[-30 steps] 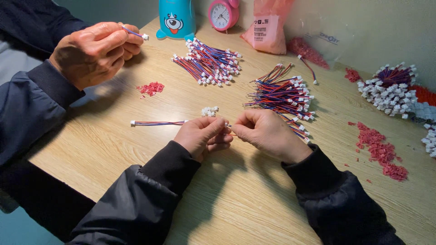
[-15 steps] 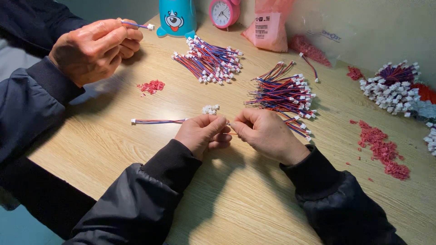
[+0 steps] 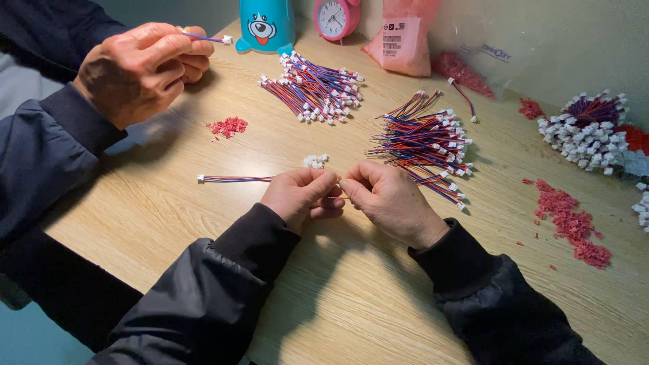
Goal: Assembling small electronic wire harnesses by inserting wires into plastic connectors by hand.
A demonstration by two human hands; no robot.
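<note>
Hands at a wooden table (image 3: 169, 223), read from left to right. At far left, a co-worker's hands (image 3: 138, 67) pinched one thin wire lead. Near them lay a small heap of red scraps (image 3: 228, 126). At centre, the left hand (image 3: 301, 196) pinched a red-and-blue wire lead (image 3: 233, 179), which trailed leftward across the table to its white end plug; the right hand (image 3: 389, 203) met it fingertip to fingertip, pinching the same lead's near end. Just beyond the fingers sat a few loose white connectors (image 3: 315, 161). Farther right lay a bundle of finished leads (image 3: 426, 142). The step appeared to be fitting a connector onto the wire ends; the next move would call for a precise, aligned push.
</note>
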